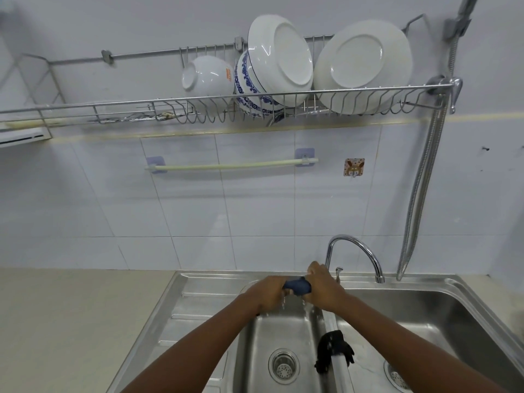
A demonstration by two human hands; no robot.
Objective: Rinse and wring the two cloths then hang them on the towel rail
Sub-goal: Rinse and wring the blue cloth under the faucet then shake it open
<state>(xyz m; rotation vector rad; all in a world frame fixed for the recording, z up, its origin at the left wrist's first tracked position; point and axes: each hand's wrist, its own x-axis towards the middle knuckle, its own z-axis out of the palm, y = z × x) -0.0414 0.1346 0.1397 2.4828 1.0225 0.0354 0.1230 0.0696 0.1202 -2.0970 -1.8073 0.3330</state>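
Note:
A dark blue cloth [297, 286] is twisted tight between my left hand [269, 293] and my right hand [323, 287], both gripping it above the left basin of the steel sink [215, 282]. Water drips from it into the basin. A black cloth [333, 350] hangs draped over the divider between the two basins, near the front. The pale towel rail [231, 165] is fixed on the tiled wall above the sink, with nothing on it.
A curved chrome tap [357, 251] stands behind the sink, just right of my hands. Above the rail, a wire dish rack [226, 106] carries white plates and bowls. A metal shower hose [419, 194] hangs at the right. A beige counter [71, 321] lies left of the sink.

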